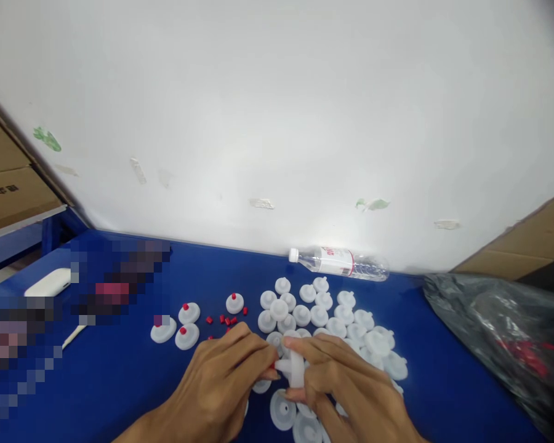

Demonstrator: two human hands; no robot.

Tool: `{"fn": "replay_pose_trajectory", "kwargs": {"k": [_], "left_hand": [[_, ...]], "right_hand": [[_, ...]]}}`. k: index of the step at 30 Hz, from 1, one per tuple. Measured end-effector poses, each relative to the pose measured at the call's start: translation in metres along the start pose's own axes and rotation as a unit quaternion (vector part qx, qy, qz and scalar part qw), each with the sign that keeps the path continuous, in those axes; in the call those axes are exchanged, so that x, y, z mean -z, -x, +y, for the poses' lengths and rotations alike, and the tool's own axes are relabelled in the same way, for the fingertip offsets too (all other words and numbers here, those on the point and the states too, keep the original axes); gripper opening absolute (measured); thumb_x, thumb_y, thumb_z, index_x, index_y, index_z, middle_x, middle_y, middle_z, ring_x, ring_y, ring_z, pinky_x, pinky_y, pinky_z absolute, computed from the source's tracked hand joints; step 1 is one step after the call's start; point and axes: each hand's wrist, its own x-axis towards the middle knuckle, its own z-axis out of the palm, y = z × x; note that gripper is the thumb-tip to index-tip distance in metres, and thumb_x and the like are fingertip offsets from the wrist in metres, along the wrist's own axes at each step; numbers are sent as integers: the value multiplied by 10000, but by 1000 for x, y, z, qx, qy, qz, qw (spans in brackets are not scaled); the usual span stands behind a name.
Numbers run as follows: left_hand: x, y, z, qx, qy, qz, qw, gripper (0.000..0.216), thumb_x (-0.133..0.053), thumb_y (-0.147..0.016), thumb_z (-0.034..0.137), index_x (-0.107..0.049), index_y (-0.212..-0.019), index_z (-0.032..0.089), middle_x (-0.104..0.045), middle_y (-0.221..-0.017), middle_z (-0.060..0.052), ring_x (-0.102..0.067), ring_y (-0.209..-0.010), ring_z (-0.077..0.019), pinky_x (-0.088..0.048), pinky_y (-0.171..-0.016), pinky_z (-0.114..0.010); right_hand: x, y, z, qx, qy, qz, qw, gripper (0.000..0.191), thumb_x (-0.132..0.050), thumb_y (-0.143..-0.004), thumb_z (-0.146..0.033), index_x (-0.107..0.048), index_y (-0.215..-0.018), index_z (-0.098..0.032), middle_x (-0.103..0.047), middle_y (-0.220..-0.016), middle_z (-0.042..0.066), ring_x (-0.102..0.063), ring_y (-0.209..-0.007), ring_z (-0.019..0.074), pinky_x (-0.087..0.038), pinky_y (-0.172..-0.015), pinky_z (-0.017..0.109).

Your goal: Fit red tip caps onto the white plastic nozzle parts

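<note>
The left hand [216, 381] and right hand [351, 384] are bare, with long, slender fingers [255, 363].

Pass-thru room: bare strip of table [452, 363] R of the white domed pieces [321, 315], up to the dark plastic bag [484, 326]; also blue surface just L of the red-tipped pieces [187, 337]. Rear, L of the bottle [337, 261], is open to the wall [258, 123]; bottle itself blocks along wall's foot. Ctr jammed: white pieces tight tog., some overlapping, w/ L hand [216, 378] & R hand [351, 381] over near side. Loose red caps [209, 320] clutter the gap btwn groups. Far L pixelated, can't tell.
</note>
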Motion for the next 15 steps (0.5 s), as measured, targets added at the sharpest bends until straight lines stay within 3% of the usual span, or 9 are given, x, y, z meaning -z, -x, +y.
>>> {"fn": "replay_pose_trajectory", "kwargs": {"k": [3, 6, 8, 10, 13, 15], "left_hand": [[0, 0, 0, 4, -7, -8, 1000, 259, -430, -1014, 13, -611, -1085, 185, -685, -928, -29, -543, -784, -170, -407, -601, -306], [4, -3, -3, -10, -36, -9, 999, 362, -460, -1008, 4, -628, -1266, 193, -725, -1046, -44, -586, -849, -169, -457, -634, -283], [12, -9, -8, -22, -30, 10, 999, 420, -495, -1022, 21, -600, -1382, 211, -736, -1095, -41, -611, -863, -153, -514, -696, -270], [22, -17, -17, -9, -42, 51, 998, 375, -522, -1052, 78, -609, -1380, 235, -737, -1087, -23, -645, -874, -136, -563, -771, -267], [40, -27, -35, 30, -163, 117, 979, 304, -613, -1037, 139, -646, -1305, 278, -729, -1048, -7, -654, -884, -156, -576, -739, -281], [51, -31, -48, 50, -252, 120, 959, 348, -626, -1016, 120, -644, -1314, 298, -730, -1041, -23, -617, -878, -199, -533, -629, -296]], "right_hand": [[-2, 1, 1, 7, -1, 8, 1000, 159, -649, -1023, -153, -583, -1145, -231, -777, -1305, 77, -766, -1157, 181, -557, -1137, 341], [2, -10, -2, -12, -5, -1, 1000, 215, -671, -1027, -194, -582, -1217, -241, -792, -1262, 42, -756, -1179, 167, -585, -1084, 285], [11, -21, -6, -30, -2, -6, 1000, 254, -691, -1026, -265, -587, -1257, -255, -776, -1294, 33, -742, -1209, 168, -599, -1050, 262], [23, -30, -9, -59, 10, 9, 998, 265, -690, -1024, -337, -604, -1268, -281, -753, -1340, 33, -736, -1223, 186, -618, -1021, 279], [42, -27, -13, -60, 5, 22, 998, 185, -573, -1051, -293, -646, -1217, -332, -777, -1229, 24, -776, -1088, 192, -668, -843, 283], [52, -13, -14, -23, 30, -7, 999, 185, -533, -1071, -328, -683, -1172, -367, -780, -1121, 15, -776, -998, 194, -664, -754, 306]]}}
